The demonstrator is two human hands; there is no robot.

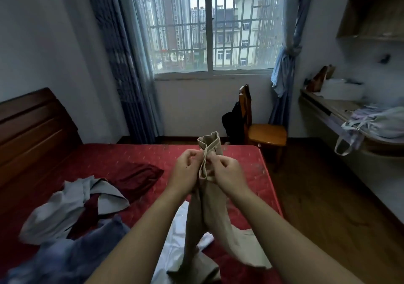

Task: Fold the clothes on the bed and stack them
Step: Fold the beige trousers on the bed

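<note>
I hold beige trousers point(209, 213) up above the red bed point(247, 159). My left hand point(188, 170) and my right hand point(227, 174) both pinch the waistband close together, and the legs hang down to the mattress. On the bed at the left lie a grey garment point(65, 209), a dark red garment point(135, 176) and a blue garment point(72, 251). A white garment point(175, 242) lies under the hanging trouser legs.
A dark wooden headboard point(32, 126) stands at the left. Beyond the bed are a wooden chair point(266, 135) with a black bag point(234, 122), and a barred window point(209, 23). A desk point(332, 108) with clothes and a tote bag runs along the right wall.
</note>
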